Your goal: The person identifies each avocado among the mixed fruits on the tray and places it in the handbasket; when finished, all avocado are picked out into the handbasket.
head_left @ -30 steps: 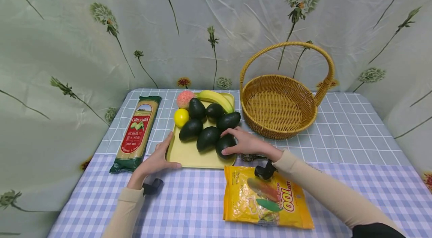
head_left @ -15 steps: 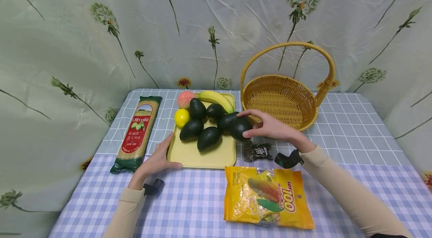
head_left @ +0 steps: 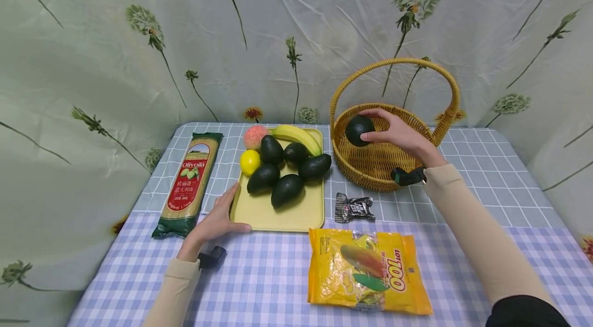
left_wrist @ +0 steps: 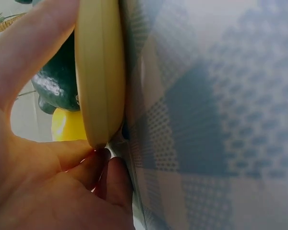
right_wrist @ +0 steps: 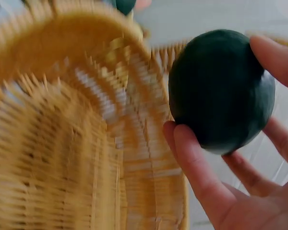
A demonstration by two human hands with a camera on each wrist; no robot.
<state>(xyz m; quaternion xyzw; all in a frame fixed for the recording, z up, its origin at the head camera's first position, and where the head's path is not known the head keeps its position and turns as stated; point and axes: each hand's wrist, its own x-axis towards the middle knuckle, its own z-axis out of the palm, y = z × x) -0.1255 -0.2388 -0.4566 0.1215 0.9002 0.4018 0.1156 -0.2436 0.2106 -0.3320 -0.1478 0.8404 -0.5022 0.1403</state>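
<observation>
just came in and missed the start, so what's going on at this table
Someone's right hand holds an avocado up at the basket and hasn't let go of it. Their left hand touches the near left corner of the yellow tray. Five other avocados and a banana are on the tray, with a lemon and a peach along its left side. A pasta pack and a yellow bag lie nearby.

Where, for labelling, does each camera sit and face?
Head: worn there, facing forward and down at a yellow rectangular tray; left grip, right grip, beige sleeves show.
Left wrist: worn there, facing the tray's edge; left grip shows.
Right wrist: worn there, facing a dark rounded avocado and brown wicker basket; right grip shows.
Head and right wrist share avocado and basket.
</observation>
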